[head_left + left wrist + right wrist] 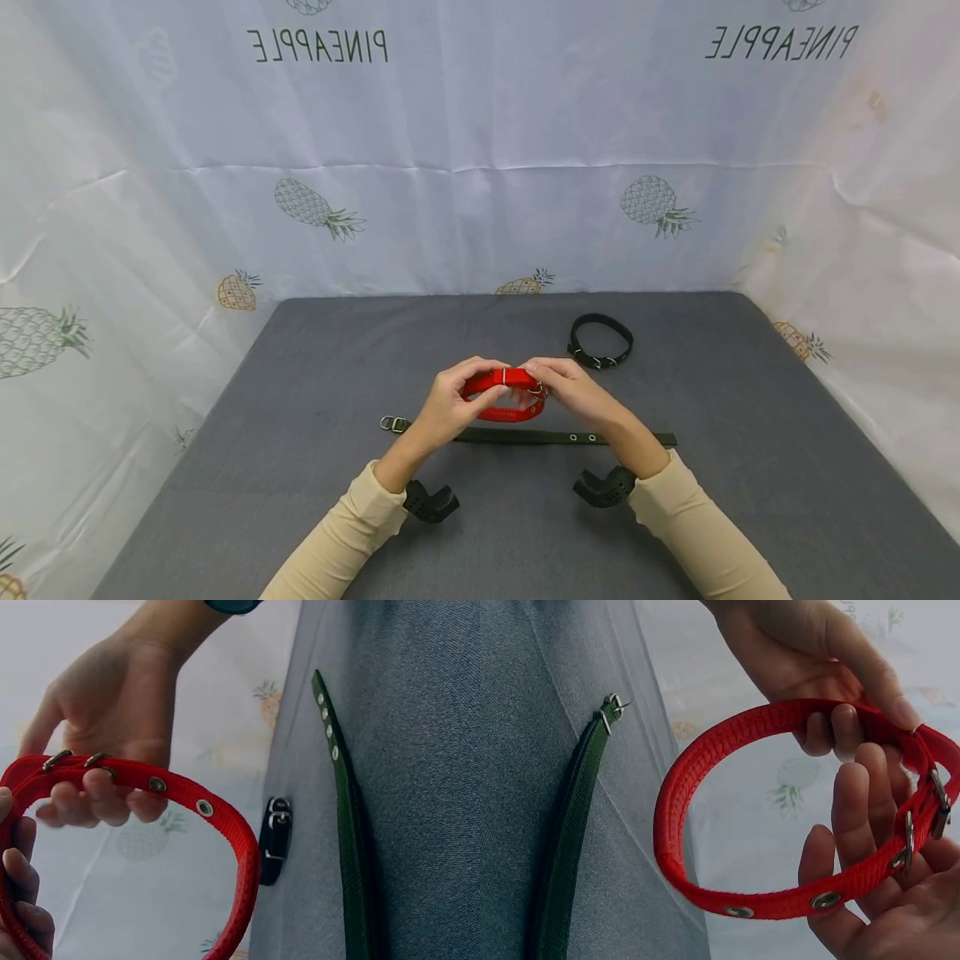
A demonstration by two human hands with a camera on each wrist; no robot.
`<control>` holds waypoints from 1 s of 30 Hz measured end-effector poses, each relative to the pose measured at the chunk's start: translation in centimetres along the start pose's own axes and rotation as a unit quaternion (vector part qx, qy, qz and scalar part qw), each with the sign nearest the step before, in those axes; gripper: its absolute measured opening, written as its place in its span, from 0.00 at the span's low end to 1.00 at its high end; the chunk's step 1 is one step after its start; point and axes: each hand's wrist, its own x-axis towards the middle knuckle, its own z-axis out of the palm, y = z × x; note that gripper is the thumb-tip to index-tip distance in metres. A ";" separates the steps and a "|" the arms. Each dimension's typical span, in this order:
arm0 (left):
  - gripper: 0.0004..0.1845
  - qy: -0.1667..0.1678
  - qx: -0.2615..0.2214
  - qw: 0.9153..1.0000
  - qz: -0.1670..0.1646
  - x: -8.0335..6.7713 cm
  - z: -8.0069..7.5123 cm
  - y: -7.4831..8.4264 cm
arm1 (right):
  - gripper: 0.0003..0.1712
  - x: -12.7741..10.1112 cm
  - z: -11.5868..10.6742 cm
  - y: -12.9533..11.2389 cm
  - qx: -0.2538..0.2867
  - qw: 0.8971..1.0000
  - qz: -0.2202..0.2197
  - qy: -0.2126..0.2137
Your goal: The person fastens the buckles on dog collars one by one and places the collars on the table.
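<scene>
Both hands, left hand (450,406) and right hand (573,392), are pinching red collar (504,394) above grey mat (750,467); green collar (525,436) is lying flat beneath, black collar (600,341) beyond.

Light is bright, soft and even in the head view, with only faint shadows on the grey mat (300,500) under the forearms. The backdrop (480,167) bows at the edges from wide-angle distortion. Both wrist views are dimmer and greyer; past the fingers (855,795) the pale cloth washes out and blurs.
</scene>
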 end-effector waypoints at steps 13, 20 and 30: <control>0.14 0.000 -0.004 1.000 -0.009 -0.1 -0.2 0.2 | 0.16 0.0 0.1 -0.1 0.014 1.000 0.001 -0.012; 0.13 -0.005 0.000 1.000 -0.003 -0.1 -0.2 0.1 | 0.21 0.1 0.5 -0.2 -0.017 0.999 -0.022 0.017; 0.13 0.006 -0.022 1.000 -0.019 -0.2 -0.5 0.0 | 0.25 0.2 0.7 -0.2 -0.041 0.999 -0.022 0.030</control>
